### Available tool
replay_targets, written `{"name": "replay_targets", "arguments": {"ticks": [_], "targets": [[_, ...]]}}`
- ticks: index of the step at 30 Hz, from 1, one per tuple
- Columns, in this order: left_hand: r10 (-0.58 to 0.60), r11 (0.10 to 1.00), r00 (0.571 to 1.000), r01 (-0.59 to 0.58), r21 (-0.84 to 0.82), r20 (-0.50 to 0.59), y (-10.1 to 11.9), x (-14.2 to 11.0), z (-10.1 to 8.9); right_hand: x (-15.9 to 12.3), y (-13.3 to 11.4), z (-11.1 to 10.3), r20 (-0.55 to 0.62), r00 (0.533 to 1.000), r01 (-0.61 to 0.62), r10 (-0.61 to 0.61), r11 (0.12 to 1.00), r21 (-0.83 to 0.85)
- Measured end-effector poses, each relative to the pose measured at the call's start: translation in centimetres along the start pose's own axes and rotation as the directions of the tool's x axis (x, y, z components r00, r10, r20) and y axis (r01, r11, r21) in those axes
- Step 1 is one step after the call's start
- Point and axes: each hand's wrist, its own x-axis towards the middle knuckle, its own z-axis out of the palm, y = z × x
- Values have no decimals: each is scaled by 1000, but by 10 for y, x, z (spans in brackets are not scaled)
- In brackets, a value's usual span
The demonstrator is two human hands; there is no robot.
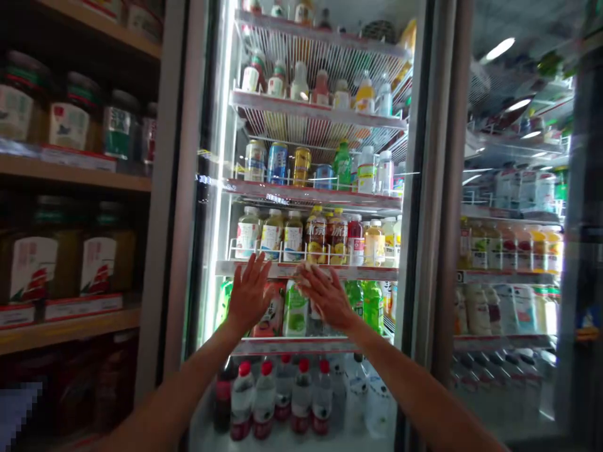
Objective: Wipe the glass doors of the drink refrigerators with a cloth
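Note:
My left hand (pixel 250 294) is raised with its fingers spread, at or close to the glass door (pixel 320 348) of a lit drinks fridge. Nothing shows in it. To its right my right hand (pixel 327 294) leans against the glass, slightly blurred. Under its fingers is a pale, crumpled cloth (pixel 305 275), mostly covered by the hand. Behind both hands stand shelves of drinks, among them brown bottles with yellow caps (pixel 316 235) and a green-labelled bottle (pixel 295 311).
Wooden shelves with large jars (pixel 34 263) stand on the left. A metal door frame (pixel 438 251) runs down the right side, beside another glass-fronted fridge with bottles (pixel 513 248). Red-capped bottles (pixel 266 395) stand on the fridge floor.

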Motion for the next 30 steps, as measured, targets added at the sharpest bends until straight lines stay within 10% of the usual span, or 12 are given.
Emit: {"name": "replay_targets", "arguments": {"ticks": [5, 11, 13, 17, 21, 24, 26, 28, 30], "targets": [[-1, 998, 999, 4, 56, -53, -28, 30, -7, 66, 25, -9, -200, 877, -449, 437, 893, -18], [-10, 994, 998, 17, 106, -61, -63, 58, -19, 92, 14, -1, -66, 995, 78, -79, 997, -25], [-56, 993, 996, 64, 103, -72, -72, 63, -23, 99, 30, -7, -111, 989, -101, 96, 994, -35], [-124, 986, 984, 136, 93, -126, -74, 79, -23, 121, 57, -19, -311, 730, -637, 609, 771, 15], [72, 994, 995, -67, 82, -63, -54, 102, -16, 121, 39, -16, -149, 975, -174, 165, 984, -50], [102, 992, 993, -97, 76, -67, -43, 117, -12, 110, 54, -21, -96, 995, -38, 32, 997, -66], [30, 997, 994, -23, 69, -109, -42, 125, -11, 105, 85, -30, -237, 913, -352, 331, 934, -54], [-28, 998, 990, 36, 55, -138, -43, 131, -10, 103, 112, -39, -388, 711, -630, 587, 777, 22], [-68, 996, 985, 76, 42, -156, -41, 134, -7, 102, 119, -42, -437, 631, -691, 641, 721, 59]]}}
